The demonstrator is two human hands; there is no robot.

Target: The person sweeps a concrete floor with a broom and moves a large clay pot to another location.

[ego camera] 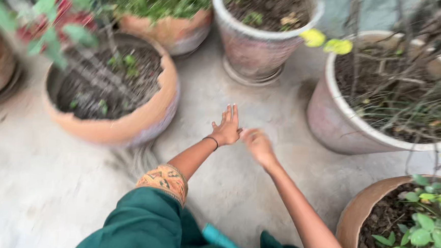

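Terracotta and grey clay pots were ranged around a bare patch of concrete floor, and over that patch both hands were held out, well clear of any pot. The left hand was spread flat, fingers straight and together, palm turned inward, with a thin dark band at the wrist. The right hand was blurred by motion; it seemed loosely open and just touching or brushing the left at the heel, though whether the palms truly met could not be told. Nothing was seen held or pinched in either hand. Nearest on the left stood a wide chipped terracotta pot of dark soil with a few small weeds; a pale pot stood ahead, and a large whitish pot of dry twigs and yellow leaves stood on the right. A further brown pot with green leaves was close beside the right forearm. Green sleeves with patterned orange cuffs covered the upper arms. If soil was being brushed off, as the pose suggested, it was judged best done low over the open floor, palm wiped against palm with short strokes away from the body, so grit fell clear of the sleeves.
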